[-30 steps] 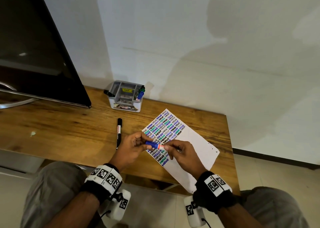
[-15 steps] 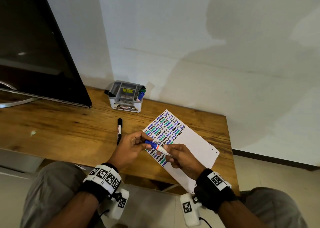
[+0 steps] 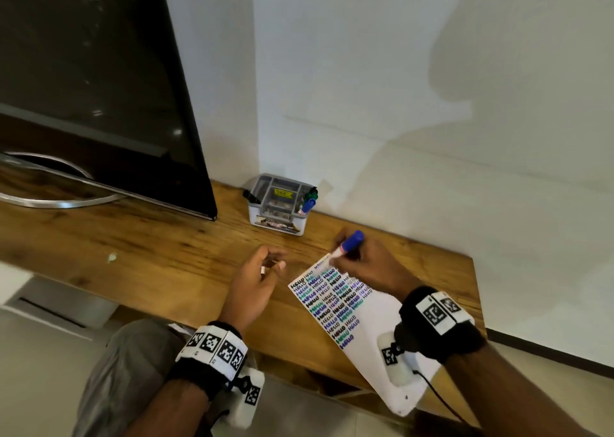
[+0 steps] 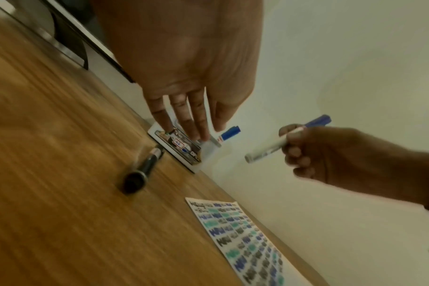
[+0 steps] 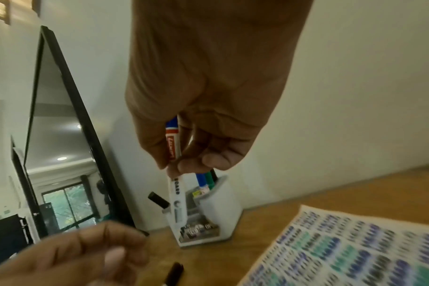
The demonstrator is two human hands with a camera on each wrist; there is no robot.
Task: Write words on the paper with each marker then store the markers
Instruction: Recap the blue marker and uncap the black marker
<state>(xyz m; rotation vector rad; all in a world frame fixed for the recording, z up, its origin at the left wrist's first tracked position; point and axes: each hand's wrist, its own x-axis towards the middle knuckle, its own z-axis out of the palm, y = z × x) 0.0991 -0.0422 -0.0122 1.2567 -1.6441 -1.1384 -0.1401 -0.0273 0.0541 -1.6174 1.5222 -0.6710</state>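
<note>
My right hand (image 3: pixel 349 257) grips a white marker with a blue end (image 3: pixel 347 249) just above the far corner of the paper (image 3: pixel 375 317). The blue end points up and away; the white barrel (image 5: pixel 175 193) points down. Rows of "HELLO" in black, blue and green cover the paper's left part. My left hand (image 3: pixel 270 267) hovers over the table with relaxed fingers (image 4: pixel 191 120) and holds nothing. Under it lies a black marker (image 4: pixel 142 170), hidden in the head view. The grey organizer (image 3: pixel 277 219) stands by the wall with a blue marker (image 3: pixel 307 204) and a green marker (image 5: pixel 209 179) in it.
A large dark screen (image 3: pixel 99 87) on a curved metal stand fills the left of the wooden table (image 3: pixel 133 254). The white wall rises right behind the organizer. The paper's near end overhangs the table's front edge. My knees sit below that edge.
My hands have come apart. The left hand let go of the marker's blue end and opened. The right hand carried the marker away from me, to the paper's far corner near the organizer.
</note>
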